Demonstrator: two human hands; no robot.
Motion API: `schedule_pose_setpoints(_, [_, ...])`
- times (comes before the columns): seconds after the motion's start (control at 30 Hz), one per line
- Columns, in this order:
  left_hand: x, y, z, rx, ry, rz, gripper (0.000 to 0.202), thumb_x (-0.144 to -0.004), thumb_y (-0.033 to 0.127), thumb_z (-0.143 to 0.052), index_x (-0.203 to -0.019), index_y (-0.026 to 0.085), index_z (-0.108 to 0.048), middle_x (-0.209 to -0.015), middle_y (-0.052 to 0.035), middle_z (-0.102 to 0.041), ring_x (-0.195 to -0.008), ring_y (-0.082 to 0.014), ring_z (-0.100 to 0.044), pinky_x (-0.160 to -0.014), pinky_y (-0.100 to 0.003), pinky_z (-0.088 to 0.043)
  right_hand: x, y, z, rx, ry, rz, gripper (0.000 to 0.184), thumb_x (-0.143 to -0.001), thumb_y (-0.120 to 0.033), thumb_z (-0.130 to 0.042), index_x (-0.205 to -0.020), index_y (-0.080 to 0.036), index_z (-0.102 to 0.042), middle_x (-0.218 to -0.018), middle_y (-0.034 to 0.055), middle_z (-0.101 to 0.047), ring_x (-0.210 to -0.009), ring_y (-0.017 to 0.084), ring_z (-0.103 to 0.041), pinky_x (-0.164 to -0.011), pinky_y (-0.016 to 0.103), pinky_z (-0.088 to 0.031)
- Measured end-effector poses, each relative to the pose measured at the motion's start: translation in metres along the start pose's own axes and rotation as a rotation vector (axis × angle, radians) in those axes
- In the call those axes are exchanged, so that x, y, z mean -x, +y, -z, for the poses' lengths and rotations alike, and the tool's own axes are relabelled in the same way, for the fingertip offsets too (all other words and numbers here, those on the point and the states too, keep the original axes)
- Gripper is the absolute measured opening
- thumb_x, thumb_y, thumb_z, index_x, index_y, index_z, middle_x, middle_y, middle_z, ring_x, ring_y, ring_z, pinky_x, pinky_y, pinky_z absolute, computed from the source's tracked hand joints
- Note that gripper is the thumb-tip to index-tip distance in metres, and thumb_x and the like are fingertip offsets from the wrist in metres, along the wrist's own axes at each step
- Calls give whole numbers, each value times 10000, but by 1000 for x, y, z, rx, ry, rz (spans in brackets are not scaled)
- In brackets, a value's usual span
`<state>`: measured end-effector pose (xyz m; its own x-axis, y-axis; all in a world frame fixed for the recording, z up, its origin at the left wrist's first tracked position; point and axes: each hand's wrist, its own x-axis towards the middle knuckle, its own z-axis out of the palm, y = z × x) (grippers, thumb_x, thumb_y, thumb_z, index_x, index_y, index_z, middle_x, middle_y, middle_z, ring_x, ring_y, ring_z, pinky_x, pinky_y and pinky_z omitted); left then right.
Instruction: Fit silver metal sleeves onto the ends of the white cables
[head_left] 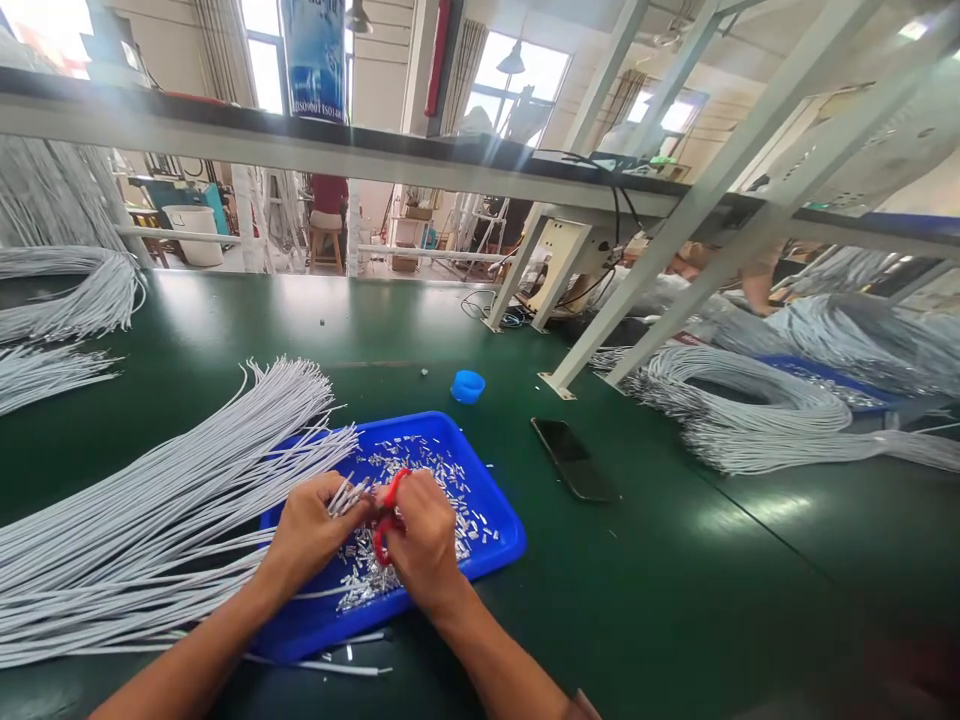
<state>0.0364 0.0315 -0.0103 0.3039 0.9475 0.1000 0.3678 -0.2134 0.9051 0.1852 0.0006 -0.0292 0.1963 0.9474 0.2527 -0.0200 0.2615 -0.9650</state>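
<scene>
Green table (675,590) under everything. White cable bundle (150,500) left of blue tray (512,535), tips overlapping its left edge. Left hand (311,530) over tray, closed around a few cable ends. Right hand (427,530), also over tray, clamped on red-handled tool (395,487); tool's tip hidden. Phone (574,460) right of tray. Blue cap (468,387) just beyond tray's far edge. Small silvery pieces (367,585) scattered inside tray.
</scene>
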Motion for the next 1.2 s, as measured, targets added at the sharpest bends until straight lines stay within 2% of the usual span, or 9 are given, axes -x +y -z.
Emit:
schedule_pose_setpoints(0.13, [-1,1,10,290,-260,-4,160,-685,319,-687,-689,160,-668,-625,27,-514,-632,-127,-463,-627,-237,-348,-5,-4,3,-223,-168,-232,242,-672,-288,-626,-674,-220,-393,-560,-54,-465,-465,107,-414,-445,241,-383])
schedule_pose_setpoints(0.23, [-3,-4,9,484,-310,178,186,-681,335,-701,-692,152,-665,-610,25,-552,-593,-111,-462,-598,-228,-344,-4,-5,3,-152,-101,-118,211,-653,-259,-650,-653,-210,-444,-583,-38,-501,-528,120,-457,-515,256,-409])
schedule_pose_setpoints(0.33, [-4,-6,4,630,-292,358,226,-654,358,-722,-666,141,-661,-571,20,-580,-537,-101,-461,-555,-222,-334,-2,-5,3,27,19,97,144,-644,-211,-675,-615,-196,-534,-660,10,-578,-700,165,-518,-694,307,-422])
schedule_pose_setpoints(0.53, [1,-9,5,666,-112,438,287,-560,332,-794,-734,139,-672,-551,35,-567,-507,-81,-445,-543,-213,-321,-18,-3,15,-308,239,-76,219,-691,-289,-669,-710,-215,-464,-648,-47,-526,-497,91,-437,-479,224,-369])
schedule_pose_setpoints(0.6, [1,-11,5,654,-97,418,289,-560,328,-794,-746,138,-678,-570,27,-580,-525,-89,-457,-558,-221,-331,-20,-2,16,-304,203,-137,240,-644,-286,-720,-734,-203,-514,-655,-46,-536,-510,83,-437,-491,214,-356])
schedule_pose_setpoints(0.77, [1,-11,3,592,-99,264,257,-597,342,-765,-730,134,-694,-649,-3,-636,-625,-126,-515,-648,-239,-366,-9,3,2,-65,-137,-203,202,-685,-345,-679,-764,-162,-647,-643,-11,-547,-596,120,-478,-553,232,-377])
schedule_pose_setpoints(0.97, [4,-5,-2,458,-55,202,246,-614,365,-740,-649,128,-687,-602,-3,-638,-586,-147,-527,-612,-255,-384,3,3,-8,338,40,186,226,-705,-341,-604,-561,-178,-545,-630,27,-504,-638,159,-452,-599,284,-370])
schedule_pose_setpoints(1.13, [7,-3,4,747,-339,154,210,-652,356,-715,-687,149,-695,-604,-29,-642,-634,-171,-570,-682,-282,-419,0,1,-7,-135,-245,-339,249,-780,-422,-497,-675,-198,-467,-504,-50,-374,-428,100,-339,-412,223,-290])
schedule_pose_setpoints(1.2, [6,-4,6,782,-350,214,209,-646,350,-723,-636,144,-685,-571,-25,-621,-588,-145,-541,-627,-252,-405,0,-2,-4,-102,-241,-259,247,-764,-415,-532,-668,-194,-477,-531,-39,-399,-461,108,-376,-438,230,-311])
